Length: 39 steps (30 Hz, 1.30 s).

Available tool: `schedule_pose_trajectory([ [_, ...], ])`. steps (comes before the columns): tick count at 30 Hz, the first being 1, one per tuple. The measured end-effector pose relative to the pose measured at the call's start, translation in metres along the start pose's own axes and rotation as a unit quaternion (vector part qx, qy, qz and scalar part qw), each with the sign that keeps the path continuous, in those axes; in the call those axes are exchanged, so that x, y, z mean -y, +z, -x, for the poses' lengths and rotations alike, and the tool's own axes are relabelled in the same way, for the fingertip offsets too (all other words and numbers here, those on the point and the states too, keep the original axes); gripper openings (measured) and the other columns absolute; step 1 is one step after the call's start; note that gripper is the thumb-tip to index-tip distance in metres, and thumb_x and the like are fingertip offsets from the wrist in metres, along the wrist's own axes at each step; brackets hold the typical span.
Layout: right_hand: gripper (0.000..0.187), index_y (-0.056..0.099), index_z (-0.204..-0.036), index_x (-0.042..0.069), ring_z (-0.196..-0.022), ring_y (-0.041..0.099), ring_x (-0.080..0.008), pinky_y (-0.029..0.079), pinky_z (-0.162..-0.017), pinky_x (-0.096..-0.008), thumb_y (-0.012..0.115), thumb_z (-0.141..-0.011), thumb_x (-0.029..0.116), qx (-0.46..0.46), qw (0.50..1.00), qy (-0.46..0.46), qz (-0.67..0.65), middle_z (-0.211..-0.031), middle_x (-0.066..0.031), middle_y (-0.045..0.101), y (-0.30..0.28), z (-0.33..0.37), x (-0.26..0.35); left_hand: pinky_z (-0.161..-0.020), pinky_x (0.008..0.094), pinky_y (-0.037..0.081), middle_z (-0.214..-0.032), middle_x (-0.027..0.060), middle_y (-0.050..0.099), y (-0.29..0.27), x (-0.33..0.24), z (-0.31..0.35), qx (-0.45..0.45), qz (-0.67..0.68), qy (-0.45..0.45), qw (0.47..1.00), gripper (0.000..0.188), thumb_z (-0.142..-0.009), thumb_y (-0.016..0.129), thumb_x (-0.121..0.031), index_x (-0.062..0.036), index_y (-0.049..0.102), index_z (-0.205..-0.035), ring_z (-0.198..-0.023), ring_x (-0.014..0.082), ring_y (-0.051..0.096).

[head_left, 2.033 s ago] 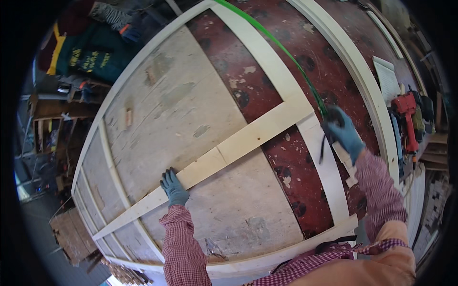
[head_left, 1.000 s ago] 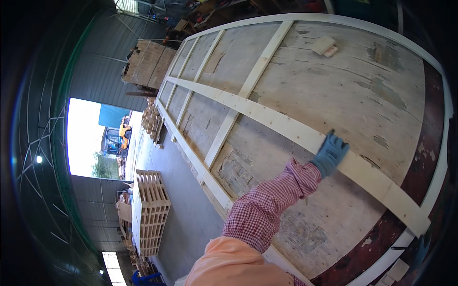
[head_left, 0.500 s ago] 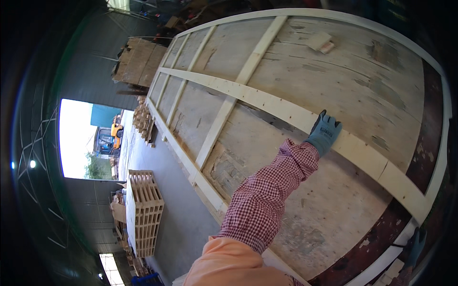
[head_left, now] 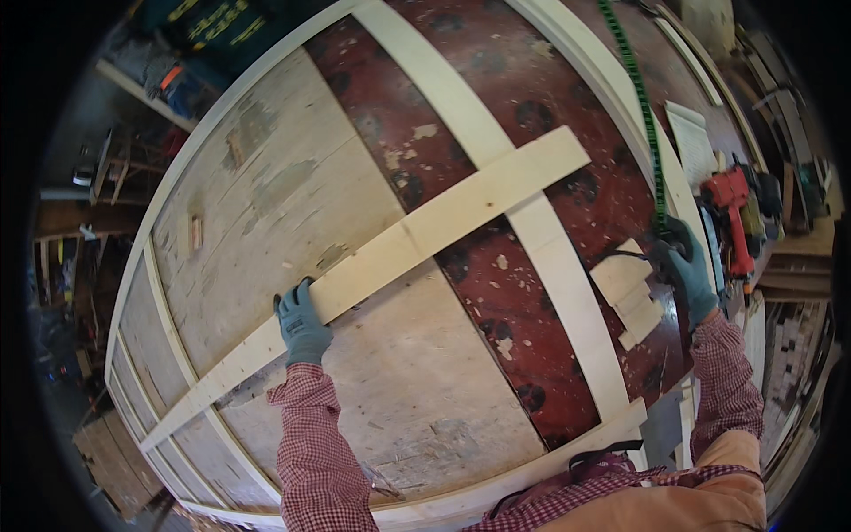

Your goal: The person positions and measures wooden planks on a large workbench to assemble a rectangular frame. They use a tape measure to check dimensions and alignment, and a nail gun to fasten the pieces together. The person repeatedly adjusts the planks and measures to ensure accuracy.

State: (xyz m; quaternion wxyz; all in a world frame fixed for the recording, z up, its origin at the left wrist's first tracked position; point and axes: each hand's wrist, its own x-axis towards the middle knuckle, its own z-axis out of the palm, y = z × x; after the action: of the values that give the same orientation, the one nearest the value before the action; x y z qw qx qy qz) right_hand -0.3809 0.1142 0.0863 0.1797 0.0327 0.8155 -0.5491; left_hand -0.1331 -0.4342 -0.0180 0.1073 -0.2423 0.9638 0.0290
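Observation:
My left hand (head_left: 303,326), in a blue-grey work glove with dark fingertips, is wrapped over a long pale wooden plank (head_left: 425,235). The plank runs lengthwise over a large panel framed with wooden slats, and its near-right end lies across a cross slat (head_left: 554,266). On the right, my right hand (head_left: 693,273), gloved alike, is closed round a dark thing that its fingers mostly hide. A green-and-black ridged strip (head_left: 640,89) comes down to that hand. Beside it, several short wood offcuts (head_left: 628,297) lie on the dark red board (head_left: 479,293).
A red power tool (head_left: 730,208) lies right of my right hand, near a notepad (head_left: 690,137). Stacked timber (head_left: 789,363) stands farther right. A small wood scrap (head_left: 197,232) rests on the weathered board (head_left: 266,168). Cluttered shelves (head_left: 111,168) stand at the far left.
My view has swung right, from the panel's far end and the doorway to its red end. My left hand still grips the plank. My right hand has come fully into view.

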Motion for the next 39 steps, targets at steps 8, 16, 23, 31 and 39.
schedule_pose_trajectory([
  [8,0.064,0.048,-0.134,0.0,-0.087,0.058,-0.0116,0.05,-0.08,-0.0273,0.07,-0.075,0.01,0.069,0.995,-0.077,0.003,-0.109,-0.0096,0.065,-0.044,0.127,-0.043,-0.116,0.0511,0.018,-0.15,0.0284,0.025,0.009,0.02,0.058,-0.084,-0.084,-0.068,0.991,0.108,-0.068,0.082,-0.029,-0.0047,0.019,-0.152,-0.139,0.0446,0.024],
  [16,0.091,0.035,-0.145,0.007,-0.096,0.065,-0.0324,0.052,-0.084,-0.0446,0.076,-0.072,0.045,0.265,0.951,-0.058,0.151,-0.106,-0.0199,0.065,0.067,0.188,-0.009,-0.106,0.0423,0.04,-0.14,0.0141,0.047,-0.054,-0.315,0.185,0.238,0.815,0.055,0.526,0.055,-0.101,0.047,-0.04,-0.0036,0.04,-0.141,-0.126,0.0276,0.051],
  [23,0.09,0.037,-0.144,0.004,-0.111,0.058,-0.036,0.046,-0.098,-0.0394,0.081,-0.073,0.034,0.258,0.954,-0.149,0.01,-0.125,-0.0208,0.057,0.041,0.182,-0.016,-0.076,0.0357,0.052,-0.091,0.0053,0.06,-0.015,-0.321,0.186,0.12,0.972,-0.111,0.166,0.031,-0.098,0.057,-0.038,-0.0069,0.058,-0.104,-0.081,0.0186,0.059],
  [31,0.096,0.031,-0.149,0.035,-0.13,0.038,-0.0368,0.032,-0.107,-0.0498,0.08,-0.068,0.047,0.018,0.822,-0.166,0.545,-0.148,-0.0192,0.032,0.018,0.058,-0.097,-0.062,0.033,0.049,-0.064,-0.0031,0.043,-0.013,-0.249,0.117,-0.003,0.816,-0.228,0.531,0.032,-0.097,0.058,-0.026,-0.0111,0.057,-0.126,-0.055,0.0117,0.046],
  [39,0.086,0.048,-0.139,0.032,-0.131,0.041,-0.0403,0.037,-0.108,-0.0478,0.086,-0.062,0.038,-0.03,0.849,-0.174,0.498,-0.148,-0.0227,0.031,-0.079,0.059,-0.144,-0.064,0.0335,0.052,-0.061,-0.0027,0.041,0.009,-0.188,0.054,-0.04,0.76,-0.257,0.596,0.045,-0.096,0.058,-0.037,-0.0025,0.054,-0.124,-0.054,0.0105,0.045],
])
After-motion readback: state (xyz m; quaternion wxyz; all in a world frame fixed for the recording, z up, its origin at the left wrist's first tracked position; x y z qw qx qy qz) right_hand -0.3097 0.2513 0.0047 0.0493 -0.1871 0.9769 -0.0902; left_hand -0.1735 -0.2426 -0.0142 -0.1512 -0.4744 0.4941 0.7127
